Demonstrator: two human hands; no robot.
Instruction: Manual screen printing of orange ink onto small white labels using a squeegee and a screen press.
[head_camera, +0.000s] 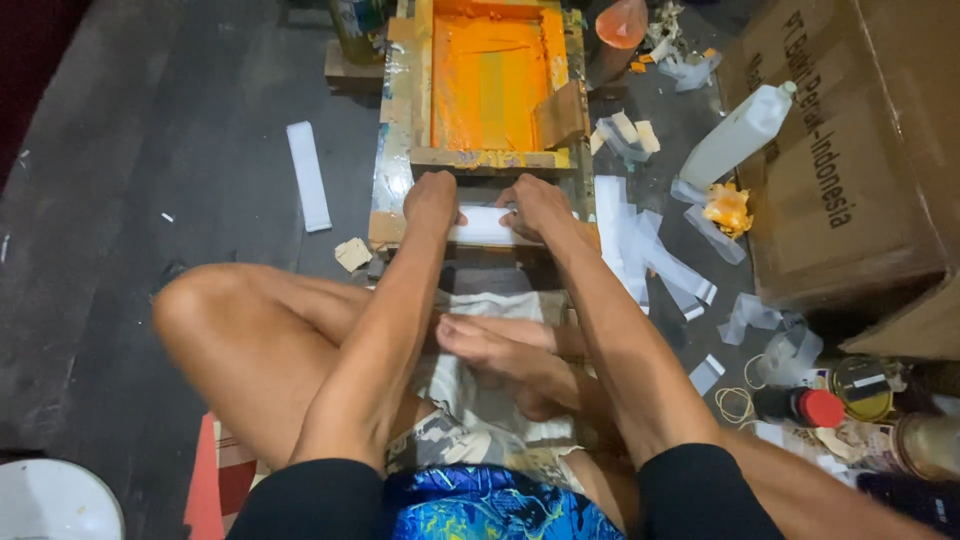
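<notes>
From the head camera I looked down on a person seated cross-legged on a dark floor (150, 150), both arms reaching forward to a wooden printing frame (395, 160) lying flat there. The thing in hand was a white strip (483, 226), a short, flat, plain rectangle that looked like paper or tape, laid crosswise along the near edge of the frame. The left hand (432, 200) pressed down on the strip's left end, its grip curled and closed on that end. The right hand (540, 208) covered the right end, fingers bent and pressed onto the strip; I could not tell whether either hand pinched it or only held it flat.

Inside the frame the screen (490, 85) was coated in bright orange ink, with a brown cardboard scraper (560, 115) leaning at its right side. A second white strip (308, 175) lay alone on the floor well to the left. More white strips (650, 255) were scattered just right of the frame. Further right I saw a white plastic bottle (740, 135) lying tilted against a large cardboard box (860, 190), and a red-capped bottle (800, 407) near the person's right knee.
</notes>
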